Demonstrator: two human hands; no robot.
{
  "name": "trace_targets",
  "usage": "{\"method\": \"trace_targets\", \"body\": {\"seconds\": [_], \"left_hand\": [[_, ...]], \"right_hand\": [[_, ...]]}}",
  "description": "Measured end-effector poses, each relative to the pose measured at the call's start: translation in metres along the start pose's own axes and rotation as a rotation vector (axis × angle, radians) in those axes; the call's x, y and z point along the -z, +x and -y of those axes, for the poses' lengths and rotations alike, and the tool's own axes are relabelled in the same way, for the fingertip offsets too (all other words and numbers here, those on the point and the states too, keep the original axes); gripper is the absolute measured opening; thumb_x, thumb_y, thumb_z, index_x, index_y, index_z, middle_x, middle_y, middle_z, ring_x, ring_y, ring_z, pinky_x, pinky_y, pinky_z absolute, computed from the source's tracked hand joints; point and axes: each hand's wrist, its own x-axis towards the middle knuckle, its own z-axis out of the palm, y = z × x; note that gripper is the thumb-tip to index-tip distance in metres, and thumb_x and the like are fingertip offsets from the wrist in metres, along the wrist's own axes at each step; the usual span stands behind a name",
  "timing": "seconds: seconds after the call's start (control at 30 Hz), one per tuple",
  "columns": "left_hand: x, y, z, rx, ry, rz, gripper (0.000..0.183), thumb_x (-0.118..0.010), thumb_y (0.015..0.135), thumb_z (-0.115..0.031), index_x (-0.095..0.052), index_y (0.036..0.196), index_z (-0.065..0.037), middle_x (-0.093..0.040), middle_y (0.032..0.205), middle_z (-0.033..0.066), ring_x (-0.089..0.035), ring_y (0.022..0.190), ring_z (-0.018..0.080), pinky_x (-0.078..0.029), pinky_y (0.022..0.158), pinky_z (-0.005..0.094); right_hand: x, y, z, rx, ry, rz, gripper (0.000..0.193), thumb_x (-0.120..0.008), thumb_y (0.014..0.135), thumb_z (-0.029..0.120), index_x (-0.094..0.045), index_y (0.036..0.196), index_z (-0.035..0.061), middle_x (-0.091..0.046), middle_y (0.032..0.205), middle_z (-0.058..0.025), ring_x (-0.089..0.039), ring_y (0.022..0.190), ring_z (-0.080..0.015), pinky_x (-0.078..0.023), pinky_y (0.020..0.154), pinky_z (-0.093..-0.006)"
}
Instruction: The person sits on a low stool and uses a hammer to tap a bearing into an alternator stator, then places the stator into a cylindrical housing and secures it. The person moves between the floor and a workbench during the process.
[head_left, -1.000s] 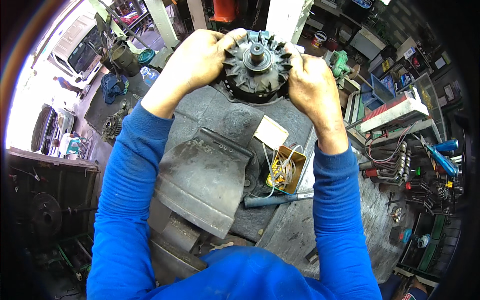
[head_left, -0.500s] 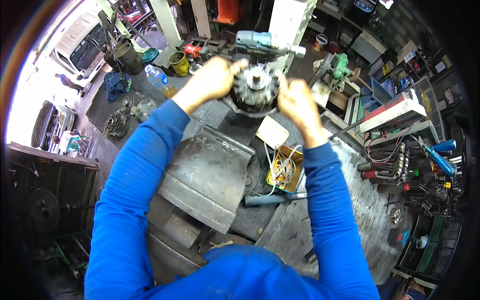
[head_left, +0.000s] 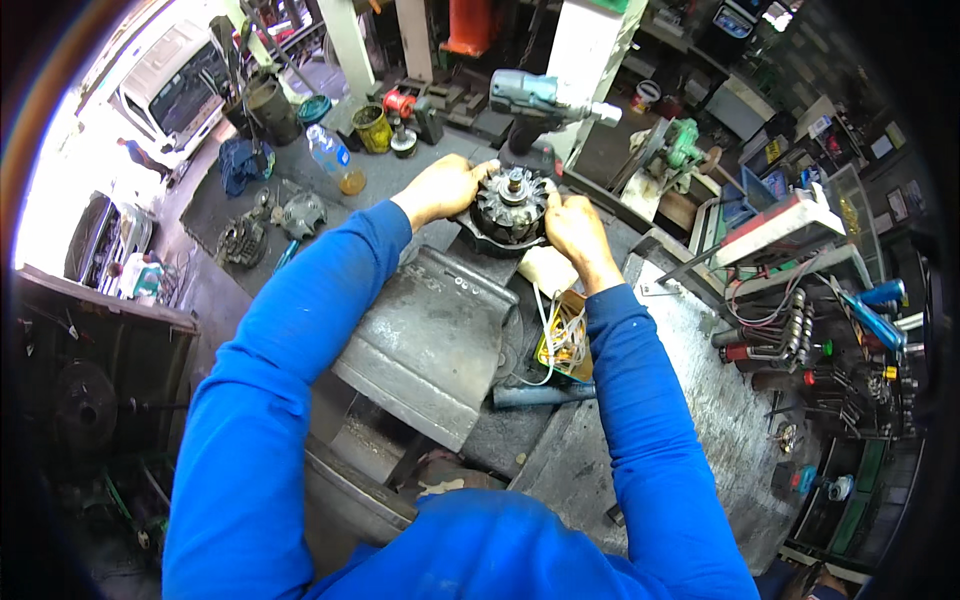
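As a round, finned, dark-metal rotor [head_left: 510, 213] is gripped between left hand [head_left: 440, 190] and right hand [head_left: 578, 234], positioning is presumed. Even support is judged necessary next.

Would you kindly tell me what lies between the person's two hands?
In the head view, a round, dark metal part with fan-like fins lies between the left hand and the right hand, gripped at its sides.
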Motion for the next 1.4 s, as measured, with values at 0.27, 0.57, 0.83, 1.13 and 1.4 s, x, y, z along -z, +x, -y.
{"method": "trace_targets", "body": {"seconds": [0.27, 0.57, 0.83, 1.13, 1.4], "left_hand": [[0.021, -0.024, -0.036, 0.178, -0.333, 0.278, 0.034, -0.044, 0.106, -0.023, -0.073, 0.117, -0.009, -0.065, 0.084, -0.0009, -0.053, 0.061, 0.0109, -0.038, 0.045, 0.0316], [0.023, -0.096, -0.151, 0.376, -0.545, 0.567, 0.029, -0.036, 0.107, -0.028, -0.058, 0.095, -0.013, -0.056, 0.070, -0.0008, -0.047, 0.047, 0.0092, -0.037, 0.039, 0.0249], [-0.028, -0.154, -0.212, 0.453, -0.608, 0.661, 0.033, -0.033, 0.105, -0.022, -0.063, 0.110, -0.009, -0.068, 0.081, 0.0054, -0.051, 0.047, 0.0090, -0.035, 0.037, 0.0208], [-0.083, -0.231, -0.244, 0.525, -0.900, 0.588, 0.032, -0.046, 0.098, -0.031, -0.064, 0.102, -0.005, -0.070, 0.077, 0.0064, -0.053, 0.047, 0.0099, -0.039, 0.037, 0.0210], [-0.124, -0.320, -0.230, 0.424, -1.050, 0.602, 0.034, -0.070, 0.095, -0.043, -0.069, 0.105, -0.011, -0.073, 0.081, 0.0022, -0.061, 0.048, 0.0088, -0.054, 0.045, 0.0213]], "right_hand": [[0.053, -0.052, 0.015, -0.043, 0.425, 0.089, 0.051, -0.051, 0.099, 0.035, -0.061, 0.122, -0.0092, -0.064, 0.112, -0.0275, -0.058, 0.107, -0.0352, -0.043, 0.091, -0.0383], [0.165, -0.174, -0.004, -0.192, 1.176, 0.173, 0.017, -0.057, 0.098, 0.025, -0.067, 0.107, 0.0144, -0.061, 0.076, -0.0003, -0.047, 0.049, -0.0099, -0.034, 0.041, -0.0248], [0.192, -0.230, -0.072, -0.248, 1.409, 0.177, 0.033, -0.059, 0.103, 0.045, -0.066, 0.093, 0.0135, -0.058, 0.067, -0.0002, -0.046, 0.047, -0.0103, -0.032, 0.039, -0.0236], [0.194, -0.283, -0.139, -0.301, 1.362, 0.228, 0.035, -0.063, 0.102, 0.051, -0.062, 0.097, 0.0157, -0.057, 0.070, 0.0005, -0.049, 0.049, -0.0096, -0.035, 0.040, -0.0212], [0.186, -0.334, -0.169, -0.399, 1.224, 0.401, 0.044, -0.058, 0.101, 0.060, -0.059, 0.104, 0.0161, -0.053, 0.064, 0.0010, -0.047, 0.047, -0.0110, -0.035, 0.040, -0.0241]]}}
